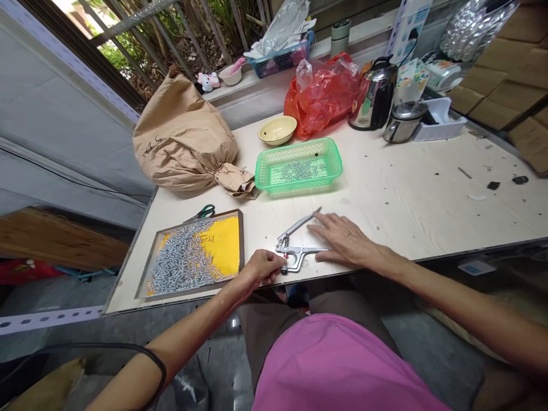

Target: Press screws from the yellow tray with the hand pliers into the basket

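Observation:
A small silver hand press (293, 251) lies near the table's front edge, its long upper lever raised at an angle and a spring at its left end. My left hand (266, 267) is at the press's left end, thumb and fingers pinched together; whatever they hold is too small to make out. My right hand (345, 240) lies over the handle end with its fingers stretched out, fingertips by the raised lever and thumb by the lower handle. To the left, a shallow tray (241, 242) with a yellow lining holds many small silver metal pins (180, 262).
A green plastic basket (263, 181) with similar small metal pieces stands beyond the press. Behind are a cream bowl (277, 131), red plastic bag (323, 97), kettle (377, 94) and brown paper sack (184, 137). Green-handled scissors (207, 211) lie behind the tray.

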A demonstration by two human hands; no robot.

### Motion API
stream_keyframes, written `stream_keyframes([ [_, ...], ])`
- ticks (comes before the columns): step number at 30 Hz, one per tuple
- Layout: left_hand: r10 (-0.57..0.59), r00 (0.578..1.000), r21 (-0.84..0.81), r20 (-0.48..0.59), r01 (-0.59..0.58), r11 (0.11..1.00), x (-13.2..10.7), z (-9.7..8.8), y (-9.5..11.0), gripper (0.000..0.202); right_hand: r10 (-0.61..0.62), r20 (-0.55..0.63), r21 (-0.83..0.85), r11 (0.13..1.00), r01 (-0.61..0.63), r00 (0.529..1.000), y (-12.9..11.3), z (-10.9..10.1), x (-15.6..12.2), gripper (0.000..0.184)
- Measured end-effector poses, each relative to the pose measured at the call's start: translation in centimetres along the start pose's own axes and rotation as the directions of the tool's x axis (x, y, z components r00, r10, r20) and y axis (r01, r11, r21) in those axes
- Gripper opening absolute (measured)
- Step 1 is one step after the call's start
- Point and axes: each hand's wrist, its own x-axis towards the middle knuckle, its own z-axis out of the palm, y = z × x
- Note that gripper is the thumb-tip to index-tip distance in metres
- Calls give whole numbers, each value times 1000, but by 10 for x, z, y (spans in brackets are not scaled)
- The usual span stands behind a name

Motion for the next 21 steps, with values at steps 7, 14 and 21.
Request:
stream_keyframes([
  [7, 36, 999, 18, -9, -36, 999, 2, 0, -6, 33, -100, 129, -16, 995, 103, 987, 15, -5, 33, 93],
  [14, 38, 999, 112, -34, -34, 993, -1, 0, -9, 39, -65, 113, -25, 997, 69, 991, 0, -15, 22, 59],
  [21, 652, 728, 690, -211, -361, 627, -17, 14, -6, 22, -81, 73, 8, 997, 80, 994, -7, -11, 11, 42],
])
